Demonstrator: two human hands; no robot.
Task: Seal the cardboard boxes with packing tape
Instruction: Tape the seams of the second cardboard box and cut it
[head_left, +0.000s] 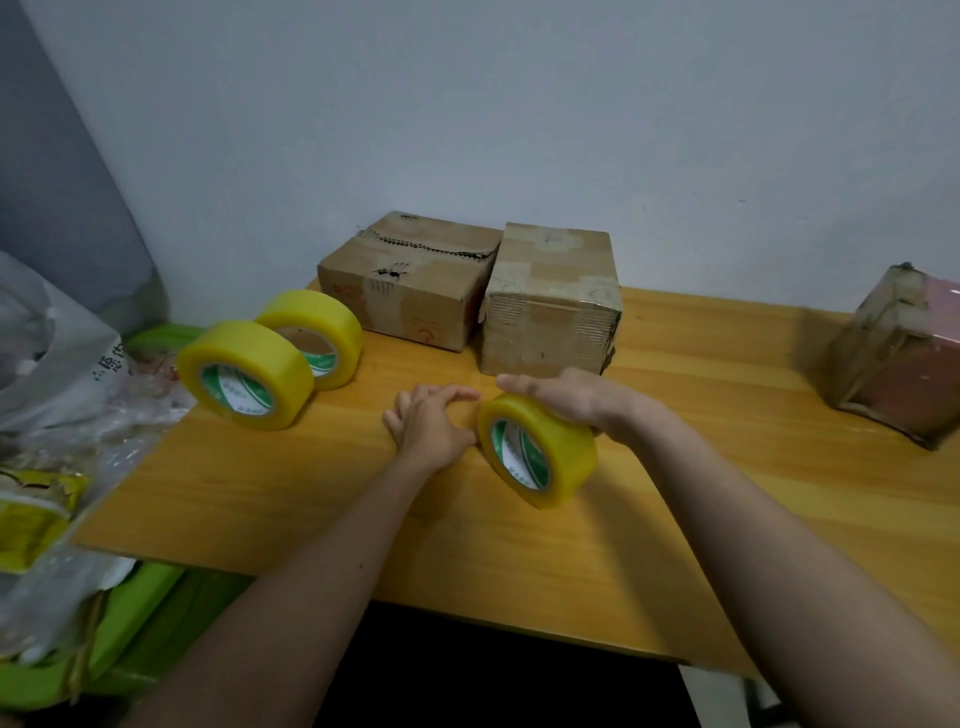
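Observation:
My right hand grips a yellow roll of packing tape from above, standing on edge on the wooden table. My left hand is right beside the roll, its fingers curled at the roll's left rim, seemingly picking at the tape. Two more yellow tape rolls stand on edge at the left. Two cardboard boxes sit against the wall: a wider one with a torn top seam and a squarer one to its right.
A third worn box with a pinkish face stands at the table's right end. Off the left edge lie plastic bags on a green bin. A white wall runs behind the table.

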